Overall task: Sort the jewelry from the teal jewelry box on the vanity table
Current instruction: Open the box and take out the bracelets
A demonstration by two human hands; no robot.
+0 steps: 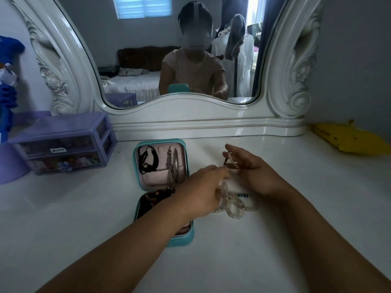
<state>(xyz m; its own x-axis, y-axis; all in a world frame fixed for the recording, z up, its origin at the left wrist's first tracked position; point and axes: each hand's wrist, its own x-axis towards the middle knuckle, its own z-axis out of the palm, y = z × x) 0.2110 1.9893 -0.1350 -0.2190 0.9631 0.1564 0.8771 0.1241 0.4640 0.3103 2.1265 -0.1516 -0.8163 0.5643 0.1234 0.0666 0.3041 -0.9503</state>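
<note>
Two hands are working one tangle: your left hand (204,187) and right hand (251,172) are pinching the bead necklace (231,205) beside the jewelry box (163,193); next, likely laying it flat on the counter (296,218).

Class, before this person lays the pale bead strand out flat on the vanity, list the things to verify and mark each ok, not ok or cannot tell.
1. Both hands hold the pale bead strand: ok; left hand and right hand pinch it.
2. Strand free of loops: not ok; it lies bunched on the vanity table.
3. Strand clear of the teal jewelry box: ok; it lies to the right.
4. Silver chains stay inside the lid: ok.
5. Strand's clasp fastened: cannot tell.
</note>
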